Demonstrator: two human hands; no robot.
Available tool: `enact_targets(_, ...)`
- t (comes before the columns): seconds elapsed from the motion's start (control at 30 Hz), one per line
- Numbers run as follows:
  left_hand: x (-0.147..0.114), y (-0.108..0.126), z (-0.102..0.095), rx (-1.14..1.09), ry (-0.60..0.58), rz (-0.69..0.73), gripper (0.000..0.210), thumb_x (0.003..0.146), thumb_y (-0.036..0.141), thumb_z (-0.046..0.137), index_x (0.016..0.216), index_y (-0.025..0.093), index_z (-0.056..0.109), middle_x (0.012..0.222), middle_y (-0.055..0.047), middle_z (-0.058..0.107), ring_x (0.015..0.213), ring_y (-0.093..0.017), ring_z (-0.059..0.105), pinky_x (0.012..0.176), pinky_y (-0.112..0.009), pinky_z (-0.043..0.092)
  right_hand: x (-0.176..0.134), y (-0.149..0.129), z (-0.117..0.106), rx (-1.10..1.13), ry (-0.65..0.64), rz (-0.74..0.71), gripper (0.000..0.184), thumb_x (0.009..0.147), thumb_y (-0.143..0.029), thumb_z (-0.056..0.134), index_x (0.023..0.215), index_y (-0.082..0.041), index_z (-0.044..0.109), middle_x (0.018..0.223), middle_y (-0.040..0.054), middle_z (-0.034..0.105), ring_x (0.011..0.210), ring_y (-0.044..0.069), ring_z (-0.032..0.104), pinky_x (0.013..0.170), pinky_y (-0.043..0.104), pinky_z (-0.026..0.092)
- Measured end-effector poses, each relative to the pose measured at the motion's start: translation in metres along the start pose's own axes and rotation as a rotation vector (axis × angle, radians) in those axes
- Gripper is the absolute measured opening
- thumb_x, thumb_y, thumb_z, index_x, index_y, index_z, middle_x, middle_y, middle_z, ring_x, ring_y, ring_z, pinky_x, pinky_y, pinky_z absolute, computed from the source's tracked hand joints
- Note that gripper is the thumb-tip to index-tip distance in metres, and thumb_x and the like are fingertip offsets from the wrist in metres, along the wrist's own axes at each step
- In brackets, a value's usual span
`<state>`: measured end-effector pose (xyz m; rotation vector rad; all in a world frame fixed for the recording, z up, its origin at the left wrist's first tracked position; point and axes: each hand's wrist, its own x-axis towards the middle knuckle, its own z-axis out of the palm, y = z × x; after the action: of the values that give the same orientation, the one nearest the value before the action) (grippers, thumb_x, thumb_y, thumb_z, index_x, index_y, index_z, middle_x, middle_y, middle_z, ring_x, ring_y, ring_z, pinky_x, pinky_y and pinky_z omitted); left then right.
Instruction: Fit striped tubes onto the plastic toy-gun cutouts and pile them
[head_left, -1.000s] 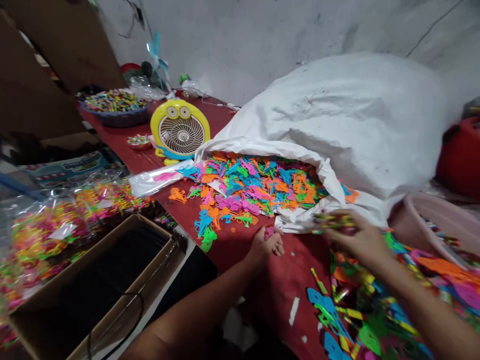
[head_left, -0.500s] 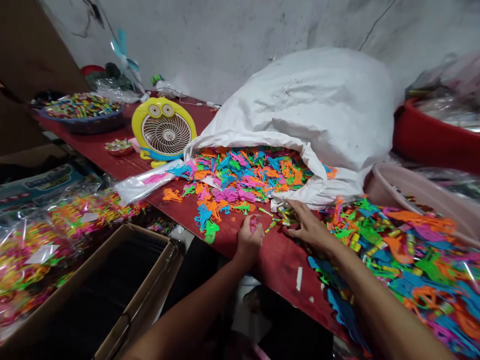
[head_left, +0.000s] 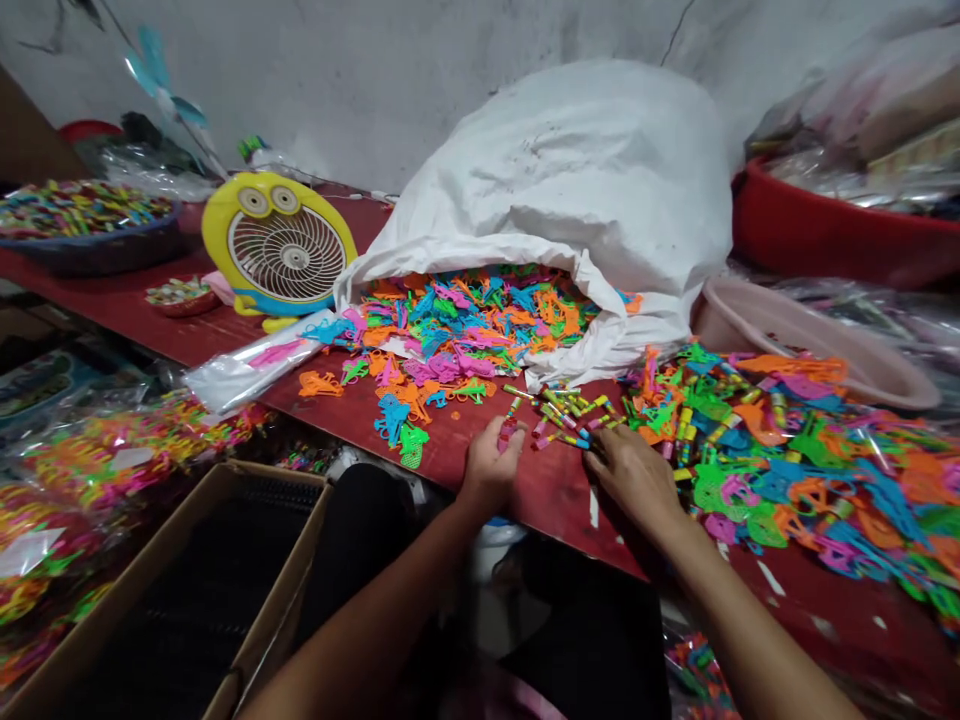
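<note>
My left hand is closed around a small pink tube, at the near side of the red tabletop. Beside it lies a loose heap of small tubes with yellow-green labels and coloured ends. At the right edge of that heap, my right hand has its fingers curled on a small blue-ended tube; its fingertips are partly hidden. Just behind, a white woven sack lies with its mouth towards me, spilling flat plastic toy pieces in orange, blue, pink and green.
More plastic pieces cover the right side of the table, before a pale pink basin and a red tub. A yellow fan stands left. Below lie an open cardboard box and filled clear bags.
My right hand has drawn back nearer the table edge, and more small tubes lie loose between my hands. My left hand still grips something pink. The camera view has swung right.
</note>
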<state>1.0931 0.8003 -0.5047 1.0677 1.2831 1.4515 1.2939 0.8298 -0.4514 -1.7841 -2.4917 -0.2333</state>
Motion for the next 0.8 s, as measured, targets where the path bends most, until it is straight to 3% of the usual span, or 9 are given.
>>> enact_targets(0.13,-0.001,0.002,0.002,0.169,-0.072,0.119,0.018,0.088,0.033,0.057,0.092,0.018,0.066,0.078,-0.002,0.065,0.071,-0.015,0.057,0.066,-0.023,0.042,0.009,-0.007,-0.001,-0.005,-0.103,0.030,0.017,0.086,-0.016,0.047,0.095,-0.017,0.062,0.094,0.0083,0.060,0.084,0.021,0.060,0.066,0.029,0.038)
enact_targets(0.23,-0.003,0.005,0.003,0.219,-0.083,0.146,0.019,0.088,0.033,0.057,0.095,0.020,0.068,0.082,-0.003,0.067,0.077,-0.016,0.059,0.071,-0.024,0.043,0.014,0.001,0.001,0.036,-0.108,0.028,0.021,0.084,-0.011,0.045,0.095,-0.017,0.062,0.095,0.0089,0.060,0.081,0.020,0.060,0.064,0.030,0.036)
enact_targets(0.4,-0.006,0.008,0.006,0.001,0.017,-0.004,0.020,0.088,0.033,0.057,0.095,0.017,0.067,0.077,-0.002,0.064,0.066,-0.012,0.055,0.063,-0.022,0.042,0.013,0.014,0.004,0.205,0.005,0.005,0.019,0.084,-0.015,0.048,0.096,-0.016,0.063,0.092,0.0081,0.061,0.084,0.020,0.058,0.071,0.029,0.040)
enact_targets(0.5,-0.008,0.008,0.019,-0.076,0.053,-0.081,0.017,0.083,0.033,0.064,0.088,0.016,0.064,0.076,-0.002,0.063,0.066,-0.012,0.054,0.063,-0.021,0.043,0.006,-0.001,0.007,0.560,0.100,-0.053,0.018,0.085,-0.022,0.052,0.098,-0.018,0.063,0.085,0.0047,0.061,0.078,0.018,0.057,0.070,0.029,0.043)
enact_targets(0.6,-0.007,0.008,0.035,-0.100,0.004,-0.120,0.019,0.080,0.034,0.069,0.081,0.016,0.061,0.075,-0.002,0.063,0.067,-0.013,0.056,0.064,-0.022,0.044,-0.005,-0.031,0.009,0.779,0.107,-0.061,0.012,0.087,-0.027,0.053,0.090,-0.020,0.062,0.079,0.0029,0.060,0.073,0.017,0.055,0.067,0.029,0.044)
enact_targets(0.7,-0.003,0.009,0.038,-0.142,0.017,-0.147,0.019,0.082,0.034,0.065,0.077,0.017,0.059,0.070,-0.001,0.061,0.064,-0.013,0.055,0.061,-0.022,0.043,-0.013,-0.049,0.006,0.826,0.110,-0.075,0.011,0.089,-0.027,0.052,0.090,-0.021,0.062,0.080,0.0035,0.059,0.073,0.018,0.055,0.067,0.029,0.045)
enact_targets(0.8,0.000,0.012,0.029,-0.077,0.148,-0.062,0.020,0.082,0.033,0.066,0.072,0.018,0.057,0.071,-0.001,0.057,0.065,-0.012,0.052,0.064,-0.023,0.043,-0.016,-0.042,0.002,0.735,0.170,-0.077,0.022,0.091,-0.032,0.053,0.109,-0.022,0.061,0.093,0.0063,0.060,0.081,0.019,0.057,0.072,0.031,0.047)
